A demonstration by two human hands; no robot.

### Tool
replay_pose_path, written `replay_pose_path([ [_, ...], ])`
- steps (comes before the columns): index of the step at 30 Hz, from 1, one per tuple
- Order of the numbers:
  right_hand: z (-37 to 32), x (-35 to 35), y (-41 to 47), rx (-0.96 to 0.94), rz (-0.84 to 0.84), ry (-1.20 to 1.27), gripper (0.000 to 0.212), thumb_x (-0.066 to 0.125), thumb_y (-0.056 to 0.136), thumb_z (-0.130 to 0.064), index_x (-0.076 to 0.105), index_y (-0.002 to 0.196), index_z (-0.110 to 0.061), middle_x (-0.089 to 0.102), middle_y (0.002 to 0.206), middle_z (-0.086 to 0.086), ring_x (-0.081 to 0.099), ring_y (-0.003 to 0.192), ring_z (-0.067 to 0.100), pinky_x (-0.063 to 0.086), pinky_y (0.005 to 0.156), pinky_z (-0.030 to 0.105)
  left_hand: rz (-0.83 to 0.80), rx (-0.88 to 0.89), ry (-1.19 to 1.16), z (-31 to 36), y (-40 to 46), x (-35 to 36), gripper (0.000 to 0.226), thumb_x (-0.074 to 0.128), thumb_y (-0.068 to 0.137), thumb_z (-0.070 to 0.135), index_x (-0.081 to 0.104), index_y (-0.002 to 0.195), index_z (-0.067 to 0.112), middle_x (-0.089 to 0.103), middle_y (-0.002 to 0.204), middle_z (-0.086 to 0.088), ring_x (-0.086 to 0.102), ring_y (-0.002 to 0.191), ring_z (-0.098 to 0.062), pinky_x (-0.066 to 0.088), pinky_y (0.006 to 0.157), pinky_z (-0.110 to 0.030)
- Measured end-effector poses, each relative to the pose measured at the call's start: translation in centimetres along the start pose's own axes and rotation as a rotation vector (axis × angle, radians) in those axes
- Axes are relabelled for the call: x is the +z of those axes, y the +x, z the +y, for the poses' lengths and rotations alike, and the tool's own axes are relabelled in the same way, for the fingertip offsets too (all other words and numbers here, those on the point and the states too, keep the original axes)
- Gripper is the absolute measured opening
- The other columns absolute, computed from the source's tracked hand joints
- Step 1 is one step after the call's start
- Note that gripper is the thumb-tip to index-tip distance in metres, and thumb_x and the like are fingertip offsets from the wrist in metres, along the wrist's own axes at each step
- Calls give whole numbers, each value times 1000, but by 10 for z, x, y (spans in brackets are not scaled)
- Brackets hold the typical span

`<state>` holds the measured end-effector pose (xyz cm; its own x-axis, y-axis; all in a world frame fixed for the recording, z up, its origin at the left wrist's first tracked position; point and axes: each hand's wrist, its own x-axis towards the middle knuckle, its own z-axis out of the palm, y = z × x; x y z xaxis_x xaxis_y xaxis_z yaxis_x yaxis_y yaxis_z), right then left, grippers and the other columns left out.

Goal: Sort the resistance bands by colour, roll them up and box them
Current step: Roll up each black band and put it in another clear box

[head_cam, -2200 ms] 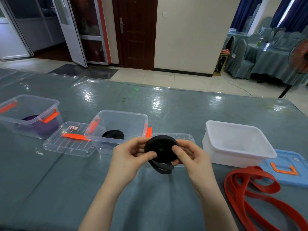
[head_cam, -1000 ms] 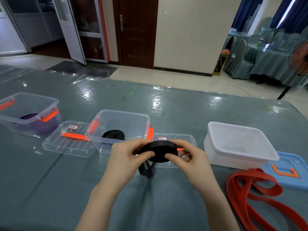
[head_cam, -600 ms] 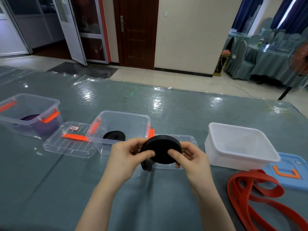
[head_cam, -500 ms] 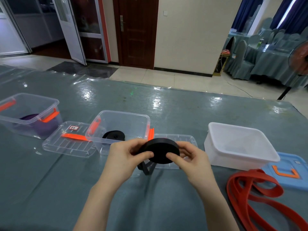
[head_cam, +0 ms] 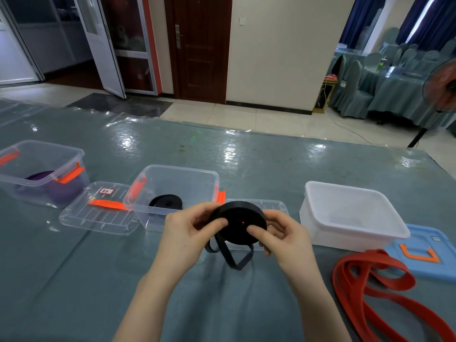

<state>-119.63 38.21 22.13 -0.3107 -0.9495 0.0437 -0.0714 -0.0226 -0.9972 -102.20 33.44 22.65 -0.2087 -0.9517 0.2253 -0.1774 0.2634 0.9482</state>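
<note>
Both hands are holding a rolled black rubber resistance band [head_cam: 238,222] above the grey-green plastic-covered tabletop [head_cam: 246,159], forearms reaching in from the near edge and angling toward each other. The left hand [head_cam: 183,234] is pinching the coil's left rim, its thumb lying across the flat face and its fingers curled behind. The right hand [head_cam: 283,236] is gripping the right rim the same way, thumb pressing on the face near the centre. A loose tail of the band is hanging in a loop beneath the coil. Just behind the hands, a clear plastic box with orange clips [head_cam: 172,178] is holding another rolled black band [head_cam: 165,201], with a clear lid [head_cam: 97,214] lying beside it. Farther left, a second clear box [head_cam: 39,154] is containing a purple roll [head_cam: 61,191]. At right, an opaque white box [head_cam: 350,228] is standing beside a blue lid [head_cam: 424,257] and an unrolled red band [head_cam: 385,292]
</note>
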Motion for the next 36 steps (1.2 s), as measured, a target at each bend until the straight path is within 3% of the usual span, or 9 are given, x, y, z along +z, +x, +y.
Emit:
replay_pose_path([
  [5, -9, -7, 3, -244, -40, -450, 29, 81, 74, -16, 75, 98, -30, 66, 76, -24, 51, 60, 5, 38, 62, 11, -45, 245, 283, 0, 0, 1, 22, 75, 75, 19, 74, 95, 29, 72, 86, 18, 68, 80, -4, 53, 76, -23],
  [8, -9, -4, 3, -205, 3, -298, 18, 80, 74, -11, 76, 89, -20, 54, 53, -18, 40, 51, 5, 34, 55, 11, -5, 105, 91, 3, -4, 4, 34, 80, 73, 5, 74, 99, 26, 74, 90, 14, 70, 88, -5, 54, 84, -22],
  [13, -3, -3, -1, -7, 57, 174, 10, 72, 80, -5, 72, 90, -10, 63, 66, 4, 44, 50, 13, 38, 47, 23, -10, -89, -55, 0, -5, 2, 24, 78, 74, 5, 75, 83, 27, 74, 79, -1, 68, 77, -13, 55, 77, -31],
  [17, -5, -15, -1, -56, -49, -163, 22, 78, 77, -8, 71, 88, -26, 68, 71, -14, 50, 51, 3, 38, 52, 14, -36, -75, 43, -1, -7, -1, 26, 79, 73, 6, 76, 81, 30, 75, 76, 7, 70, 76, -9, 52, 73, -19],
  [21, -9, -15, -1, -205, -108, -421, 25, 79, 76, -11, 75, 95, -26, 68, 78, -22, 55, 63, -8, 38, 63, 6, -138, -7, 213, -4, -8, 0, 27, 81, 72, 8, 76, 87, 31, 74, 74, 8, 70, 76, -14, 53, 75, -30],
  [25, -1, -11, 0, -168, -58, -290, 15, 78, 77, -12, 76, 89, -21, 67, 67, -18, 53, 59, 0, 39, 63, 10, -103, -67, 26, 0, -9, 2, 33, 79, 72, 2, 76, 92, 27, 76, 82, 5, 72, 82, -11, 54, 80, -21],
  [29, 6, -10, -2, -81, -57, -113, 17, 79, 77, -14, 77, 88, -26, 73, 80, 5, 56, 70, 33, 49, 73, 40, -31, -98, -106, 3, -7, 2, 25, 69, 82, 0, 76, 85, 24, 76, 81, 2, 71, 79, -8, 53, 75, -16],
  [32, 6, -10, -3, -71, -85, -77, 18, 80, 74, -19, 77, 89, -29, 74, 84, 9, 56, 72, 29, 51, 78, 53, -20, -89, -60, 3, -7, 4, 18, 67, 86, 5, 75, 85, 21, 75, 80, 4, 69, 76, -4, 50, 71, -11],
  [36, 5, -10, -4, -43, -31, 85, 14, 77, 78, -9, 77, 90, -18, 75, 80, 8, 63, 63, 25, 52, 60, 30, -73, -113, -119, 0, -6, 6, 18, 67, 85, 4, 74, 96, 17, 76, 89, 2, 71, 86, -10, 52, 78, -16],
])
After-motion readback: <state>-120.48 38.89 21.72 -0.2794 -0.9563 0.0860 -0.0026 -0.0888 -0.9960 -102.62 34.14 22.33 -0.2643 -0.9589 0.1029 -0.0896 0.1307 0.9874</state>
